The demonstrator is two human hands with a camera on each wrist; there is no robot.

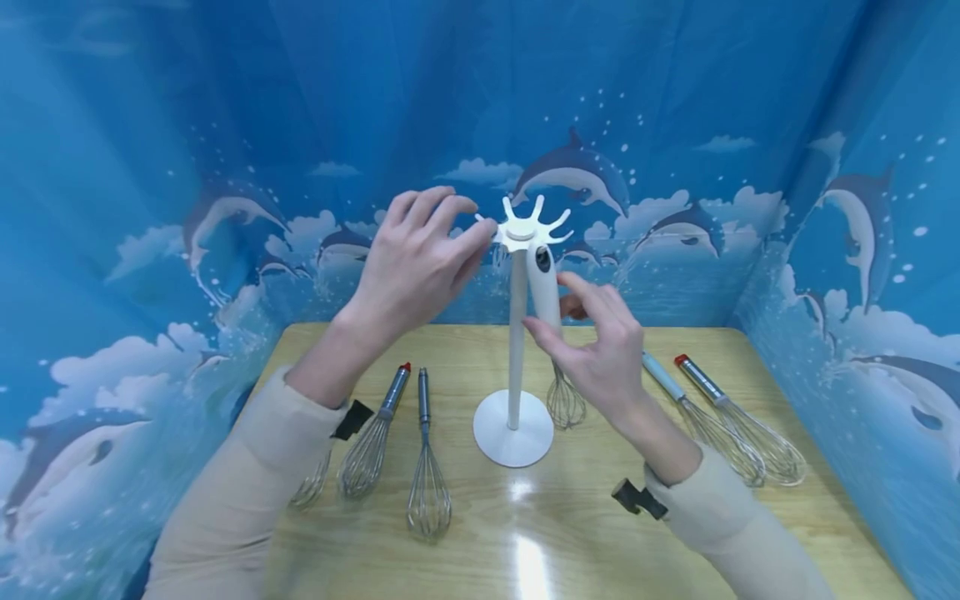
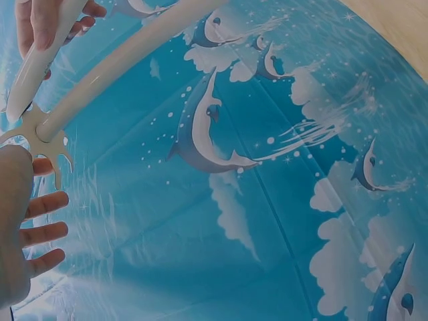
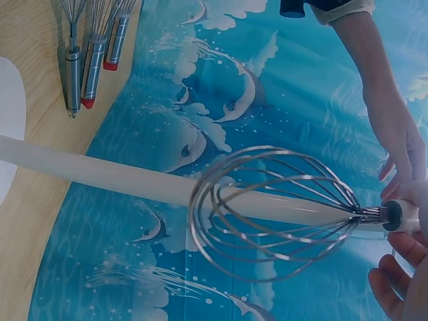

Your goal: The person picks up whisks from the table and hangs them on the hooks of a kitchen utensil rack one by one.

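A white stand (image 1: 517, 333) with a round base and a star-shaped top of curved prongs (image 1: 522, 229) stands on the table. My left hand (image 1: 420, 250) pinches a prong at the left of the top between thumb and index finger, its other fingers spread in the left wrist view. My right hand (image 1: 603, 342) grips a whisk by its white handle (image 1: 545, 287), thumb on one side and fingers on the other. The whisk hangs upright, wires (image 3: 274, 214) downward, in front of the post's right side. Its handle end is at the prongs; whether it is hooked I cannot tell.
Left of the base on the wooden table (image 1: 480, 525) lie a red-tipped whisk (image 1: 375, 433), a metal-handled whisk (image 1: 427, 450) and another partly under my left sleeve. To the right lie a pale blue-handled whisk (image 1: 697, 412) and a red-tipped whisk (image 1: 742, 417). Dolphin-print curtains (image 1: 420, 83) surround the table.
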